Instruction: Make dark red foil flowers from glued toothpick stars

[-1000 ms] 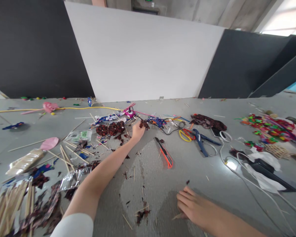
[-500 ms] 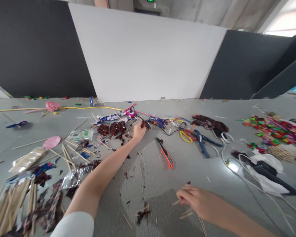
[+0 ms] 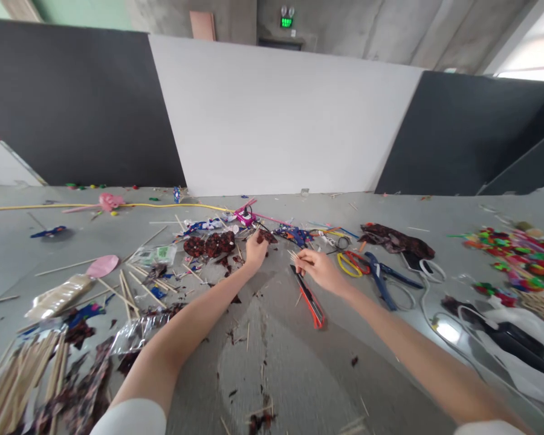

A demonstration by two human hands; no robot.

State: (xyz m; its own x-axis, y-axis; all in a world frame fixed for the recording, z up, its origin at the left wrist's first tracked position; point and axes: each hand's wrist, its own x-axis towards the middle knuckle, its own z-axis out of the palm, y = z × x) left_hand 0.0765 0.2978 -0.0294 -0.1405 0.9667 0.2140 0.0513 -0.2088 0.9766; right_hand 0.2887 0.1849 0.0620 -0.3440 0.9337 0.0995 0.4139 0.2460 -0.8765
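Note:
My left hand [image 3: 256, 250] is closed on a dark red-brown fabric piece [image 3: 267, 237], just right of the dark round fabric pieces [image 3: 209, 244] on the grey floor. To its right, my right hand [image 3: 316, 266] pinches several short thin wooden sticks [image 3: 294, 256]. Below my right hand lies an orange box cutter [image 3: 312, 304]. A pink power socket [image 3: 245, 216] sits behind my left hand.
Blue-handled cutters [image 3: 381, 281] and scissors [image 3: 351, 264] lie at the right, near white cables and a black tool [image 3: 521, 341]. Long wooden sticks [image 3: 25, 377] and plastic packs [image 3: 58, 296] are at the left. A white panel [image 3: 281, 121] stands behind.
My right hand has moved forward and left from the lower right floor to beside the box cutter, with sticks in its fingers. My left hand stays on the dark fabric. The view has tilted up slightly.

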